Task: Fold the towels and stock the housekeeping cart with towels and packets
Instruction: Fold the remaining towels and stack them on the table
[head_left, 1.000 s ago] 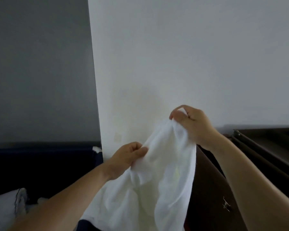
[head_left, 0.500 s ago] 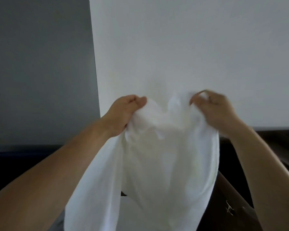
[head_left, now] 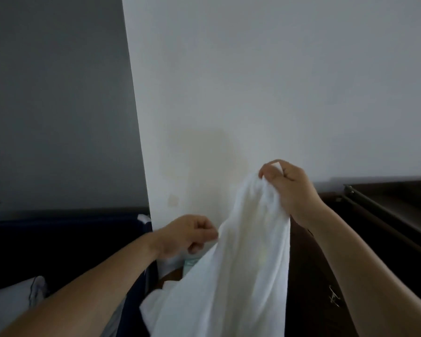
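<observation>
Head view: white towel point(head_left: 241, 276) is held up in the air in front of the white wall point(head_left: 253, 81), hanging down past the bottom edge of the picture.

- Right hand point(head_left: 292, 190): raised, the higher of the two. Fingers and thumb curled, pinching a bunched top part of the towel. Cloth gathers in folds just under the grip.
- Left hand point(head_left: 187, 235): lower, to the left of the towel. Fingers curled, pinching the towel's left edge; the edge is drawn out to a point toward this hand.
- Towel between the two grips slopes up from left to right. Below them it falls loose and wrinkled.
- More white cloth point(head_left: 153, 305) lies bunched low down, just left of the hanging towel. Cannot tell if it is part of the same piece.
- Small pale greenish item point(head_left: 190, 262) shows under the left hand, partly hidden by the towel; too little visible to identify.

Surroundings: grey wall point(head_left: 54, 105) at left; dark blue panel point(head_left: 58, 239) beneath it; white bedding point(head_left: 10, 305) at lower left; dark wood furniture point(head_left: 387, 215) at right, with a small metal fitting point(head_left: 334, 299) on its face
</observation>
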{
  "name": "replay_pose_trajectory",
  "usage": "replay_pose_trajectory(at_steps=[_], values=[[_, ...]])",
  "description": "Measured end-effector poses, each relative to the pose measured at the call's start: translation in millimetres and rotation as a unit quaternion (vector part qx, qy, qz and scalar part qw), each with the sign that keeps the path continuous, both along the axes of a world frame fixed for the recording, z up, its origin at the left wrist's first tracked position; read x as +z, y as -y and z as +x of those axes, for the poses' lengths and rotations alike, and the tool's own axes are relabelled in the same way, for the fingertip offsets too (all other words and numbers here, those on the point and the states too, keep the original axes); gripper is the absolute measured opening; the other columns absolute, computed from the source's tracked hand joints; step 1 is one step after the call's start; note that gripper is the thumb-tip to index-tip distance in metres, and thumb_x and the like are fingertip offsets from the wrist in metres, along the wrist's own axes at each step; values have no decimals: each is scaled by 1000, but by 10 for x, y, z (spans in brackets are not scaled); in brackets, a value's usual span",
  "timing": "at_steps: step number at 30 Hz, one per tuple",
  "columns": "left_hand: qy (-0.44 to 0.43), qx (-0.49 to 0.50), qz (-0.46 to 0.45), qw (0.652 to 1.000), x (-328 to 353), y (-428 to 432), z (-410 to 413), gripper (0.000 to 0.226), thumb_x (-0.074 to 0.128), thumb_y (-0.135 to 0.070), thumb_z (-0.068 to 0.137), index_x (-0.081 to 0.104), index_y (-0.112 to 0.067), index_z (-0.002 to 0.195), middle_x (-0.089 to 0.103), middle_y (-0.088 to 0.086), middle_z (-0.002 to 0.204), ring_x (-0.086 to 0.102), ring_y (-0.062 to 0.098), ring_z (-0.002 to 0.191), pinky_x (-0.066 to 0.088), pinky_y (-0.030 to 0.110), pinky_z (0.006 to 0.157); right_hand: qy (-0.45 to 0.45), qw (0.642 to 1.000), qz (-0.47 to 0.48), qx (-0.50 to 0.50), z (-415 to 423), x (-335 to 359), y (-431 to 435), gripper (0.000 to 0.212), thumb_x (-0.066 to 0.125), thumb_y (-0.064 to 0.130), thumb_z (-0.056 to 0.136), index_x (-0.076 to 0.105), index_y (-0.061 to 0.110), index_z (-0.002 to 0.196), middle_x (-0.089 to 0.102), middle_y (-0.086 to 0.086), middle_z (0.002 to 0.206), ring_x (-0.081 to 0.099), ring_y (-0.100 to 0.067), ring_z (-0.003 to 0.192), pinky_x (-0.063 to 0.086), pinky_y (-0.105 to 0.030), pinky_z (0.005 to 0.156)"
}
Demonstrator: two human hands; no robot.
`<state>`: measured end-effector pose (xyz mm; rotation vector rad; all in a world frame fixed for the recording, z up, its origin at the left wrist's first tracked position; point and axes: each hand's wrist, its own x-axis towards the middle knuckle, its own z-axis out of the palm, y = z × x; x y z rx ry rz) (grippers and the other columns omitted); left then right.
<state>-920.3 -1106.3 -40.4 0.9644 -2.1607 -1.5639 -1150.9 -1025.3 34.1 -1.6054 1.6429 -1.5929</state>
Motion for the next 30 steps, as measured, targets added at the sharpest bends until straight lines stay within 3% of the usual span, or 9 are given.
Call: replay_pose_trajectory(at_steps=[5,9,12,15,20,23,26,28,30], values=[[-58,45,12,997,-273,-202,-161,39,75,-29,85,61,-3,111,67,20,104,65,21,80,54,50,87,27,999,-41,22,196,152,107,31,55,27,96,69,33,69,66,11,70,62,-6,69,52,-30,66],[-8,115,-137,984,-332,-363,-413,72,83,-54,66,51,-20,121,63,0,114,64,18,101,56,40,89,70,993,-97,9,353,331,144,30,57,27,95,69,30,68,67,14,72,62,-1,71,52,-27,68],[44,149,-191,969,-378,-289,-436,59,74,-36,83,50,-18,134,60,-1,128,59,20,117,50,37,97,76,988,-136,16,381,459,123,24,56,36,89,69,32,69,68,15,74,63,-4,74,52,-29,69],[13,101,-91,991,-287,-40,-207,30,61,-10,91,66,-13,120,70,5,116,67,22,107,55,36,91,65,985,-158,4,305,499,81,23,56,36,86,69,33,67,68,15,74,62,-6,76,51,-32,73],[-144,147,74,976,7,455,93,41,67,-11,65,66,-1,105,71,17,99,71,31,85,58,46,81,105,968,-228,-11,150,659,-28,26,55,35,89,70,35,67,64,16,68,59,-5,68,49,-28,66],[-66,201,-78,974,42,594,-5,44,80,-31,77,61,-12,111,69,7,105,68,25,91,56,38,79,127,955,-269,-11,127,820,-52,25,56,41,88,70,35,67,65,17,71,60,-5,71,51,-28,67],[8,267,-307,913,-137,509,-165,39,74,-27,84,55,-20,117,57,-2,107,56,13,92,45,25,80,120,959,-258,-12,143,840,-9,28,55,39,91,69,36,67,65,17,71,60,-6,72,52,-28,68],[-60,254,-307,915,-212,336,-223,20,71,-24,86,59,-21,102,61,-1,92,55,6,74,44,17,69,107,965,-237,-20,153,763,43,28,54,37,91,69,36,67,66,16,72,61,-7,74,52,-30,71],[-111,158,-219,957,-295,136,-270,8,62,-22,94,62,-15,99,65,5,84,56,4,64,45,17,61,102,972,-212,-17,187,660,97,28,54,37,90,69,36,67,66,16,72,62,-6,76,52,-30,72]])
